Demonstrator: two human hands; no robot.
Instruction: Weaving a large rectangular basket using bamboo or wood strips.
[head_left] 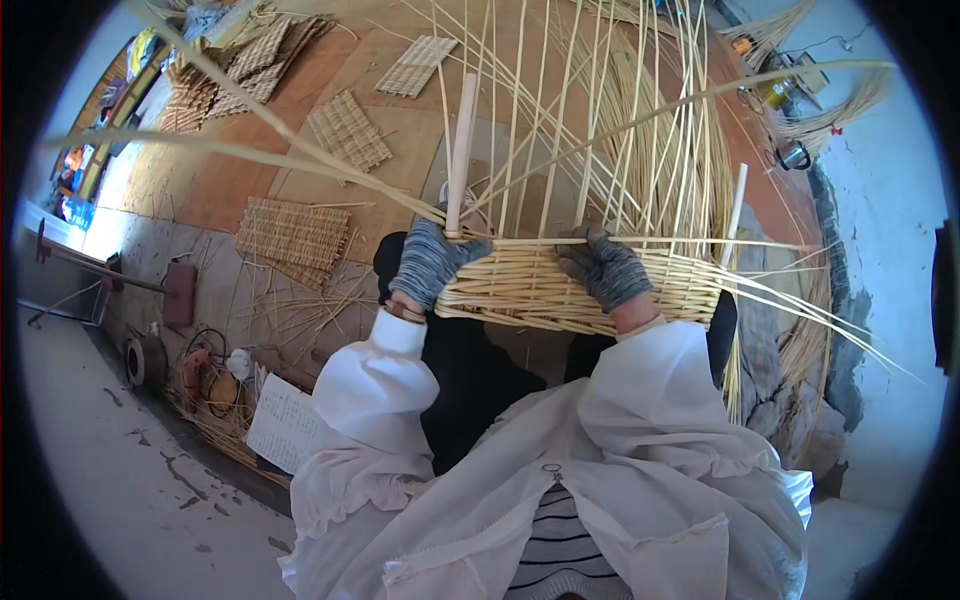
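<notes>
A half-woven wicker panel of pale yellow rods lies across my knees, with long thin stakes rising from its far edge. My left hand, in a grey striped knit glove, grips its left end, thumb along the top edge, beside a thick upright stick. Several long rods fan out up and left from that hand. My right hand, gloved alike, is curled over the top edge right of the middle, its fingertips partly hidden. A second thick stick stands at the right end, where loose rod ends stick out.
Finished woven mats lie on the floor to the left, with more piled at the far left. Long loose rods spread ahead. A written paper sheet and a red power tool sit near left. A metal cup stands by the right wall.
</notes>
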